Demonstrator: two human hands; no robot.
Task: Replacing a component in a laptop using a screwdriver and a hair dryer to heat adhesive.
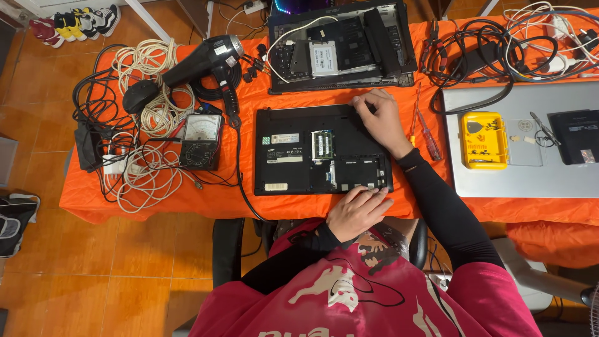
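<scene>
Nearest the head camera, the left hand (357, 212) lies palm down on the near edge of the black laptop (321, 150), fingers loosely curled over its front right corner, pressing rather than gripping. That laptop rests upside down on the orange tablecloth (187, 193), its bottom panel open. On the laptop's underside a pale rectangular label (285, 138) sits left of the green memory module (322, 145), a white strip label (276, 186) lies near its front left corner, and a small green-and-white sticker (266, 140) sits by its left edge. The right hand (380, 118) rests on the laptop's far right corner, arm in a black sleeve, fingers bent and spread flat on the case, gripping nothing that can be seen. Beyond the laptop lies a second opened laptop (343, 47) with a white-labelled drive (324, 59) inside. Right of the laptop lie two screwdrivers (424, 128), then a silver laptop lid (524, 168) bearing a yellow parts box (484, 140). Left of the laptop stand an analogue multimeter (201, 140), a black hair dryer (206, 59) and tangled white cables (146, 112)
</scene>
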